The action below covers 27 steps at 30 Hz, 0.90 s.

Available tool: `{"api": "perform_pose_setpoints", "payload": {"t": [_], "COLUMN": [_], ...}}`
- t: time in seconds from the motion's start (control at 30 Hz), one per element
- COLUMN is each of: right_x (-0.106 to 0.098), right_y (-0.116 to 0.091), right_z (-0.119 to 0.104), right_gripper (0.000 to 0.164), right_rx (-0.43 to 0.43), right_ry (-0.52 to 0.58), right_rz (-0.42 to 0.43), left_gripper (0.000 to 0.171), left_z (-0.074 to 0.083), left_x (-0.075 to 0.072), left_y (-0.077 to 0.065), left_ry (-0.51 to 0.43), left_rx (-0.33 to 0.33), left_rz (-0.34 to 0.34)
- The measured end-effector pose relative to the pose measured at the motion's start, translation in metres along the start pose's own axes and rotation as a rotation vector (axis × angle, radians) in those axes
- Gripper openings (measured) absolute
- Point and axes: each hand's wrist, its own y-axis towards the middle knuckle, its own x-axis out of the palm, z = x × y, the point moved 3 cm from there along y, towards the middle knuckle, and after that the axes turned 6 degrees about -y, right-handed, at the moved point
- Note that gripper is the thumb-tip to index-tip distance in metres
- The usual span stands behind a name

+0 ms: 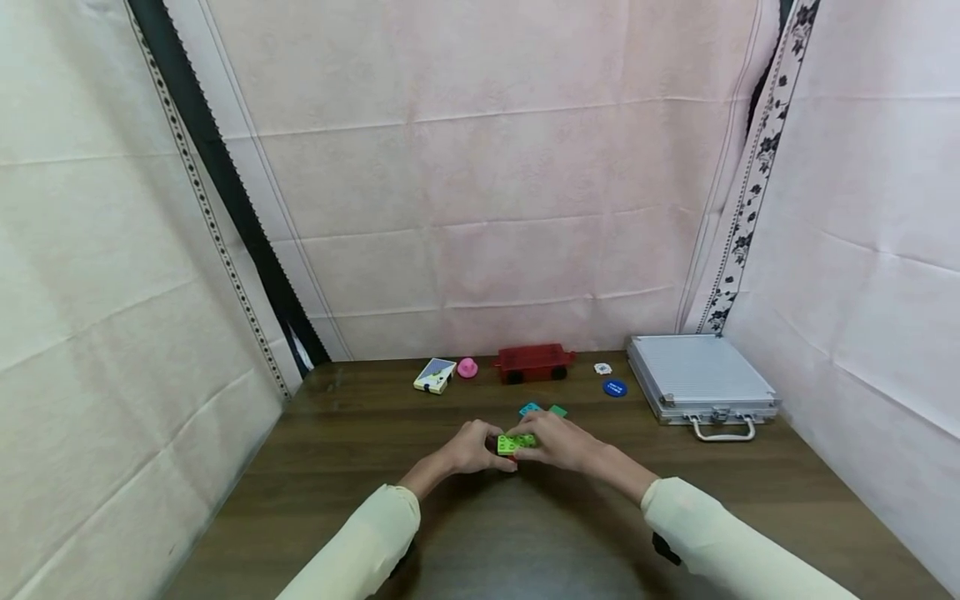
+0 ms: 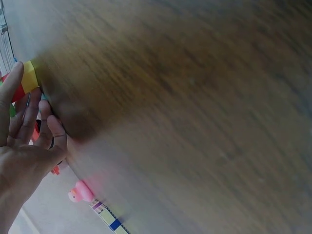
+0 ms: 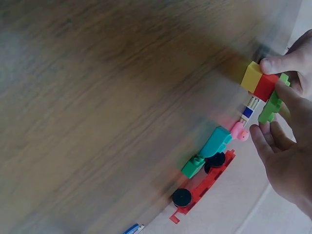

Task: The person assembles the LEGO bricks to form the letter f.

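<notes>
Both hands meet over a small stack of toy building blocks near the middle of the table. My left hand (image 1: 471, 447) grips the lower part, a yellow block (image 3: 252, 77) under a red block (image 3: 266, 86), with its thumb against their side. From the other side my right hand (image 1: 557, 440) pinches the lime green block (image 1: 507, 445) on top of the red one. The right wrist view shows the stack close over the table. Just beyond the hands lie a teal block (image 3: 215, 141) and a darker green block (image 3: 193, 167).
At the table's back stand a card box (image 1: 435, 376), a pink rubber duck (image 1: 467, 367) and a red toy wagon (image 1: 534, 360) with black wheels. A blue disc (image 1: 615, 387) and small white piece (image 1: 603, 368) lie to their right, beside a silver case (image 1: 705, 375). Cloth (image 1: 480, 183) hangs behind.
</notes>
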Motion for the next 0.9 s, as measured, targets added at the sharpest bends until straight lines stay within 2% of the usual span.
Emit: {"api": "perform_pose_setpoints", "payload": {"t": [0.27, 0.67, 0.9], "right_x": [0.002, -0.001, -0.012], "right_y": [-0.001, -0.002, -0.006], "right_z": [0.001, 0.004, 0.018], "right_gripper": [0.035, 0.036, 0.038], "right_rx": [0.037, -0.003, 0.0], "right_ry": [-0.003, 0.012, 0.147], "right_rz": [-0.008, 0.012, 0.06], "left_gripper": [0.029, 0.033, 0.042], "left_z": [-0.001, -0.002, 0.0], "left_x": [-0.001, 0.001, 0.0], "left_y": [0.002, 0.002, 0.001], "left_ry": [0.005, 0.015, 0.039], "left_rx": [0.007, -0.002, -0.025], "left_rz": [0.008, 0.008, 0.007]}}
